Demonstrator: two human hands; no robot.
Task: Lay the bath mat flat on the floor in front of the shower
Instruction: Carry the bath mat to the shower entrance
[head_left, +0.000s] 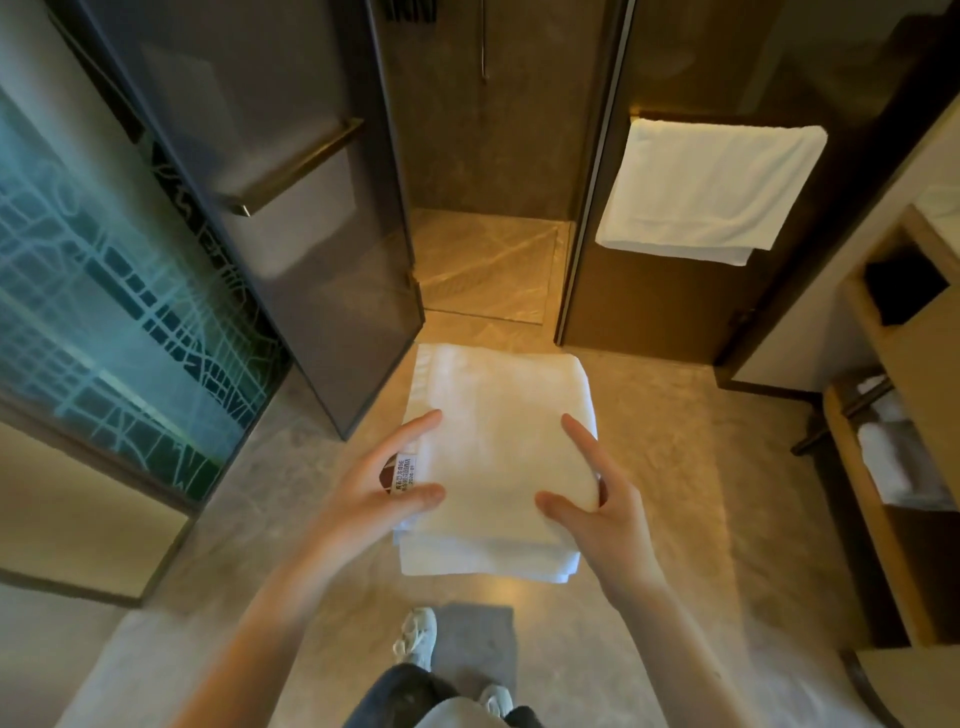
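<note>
A white bath mat (493, 447), folded into a thick rectangle with a small printed tag on its left edge, is held in the air above the beige floor. My left hand (382, 493) grips its left side, thumb on top. My right hand (597, 499) grips its right side, fingers spread over the top. Straight ahead is the shower (488, 260), its doorway open and its stone floor visible.
The dark glass shower door (291, 208) with a bar handle stands swung open on the left. A white towel (711, 192) hangs on the right glass panel. Wooden shelves (904, 467) with rolled towels stand at the right. My feet (415, 639) are below the mat.
</note>
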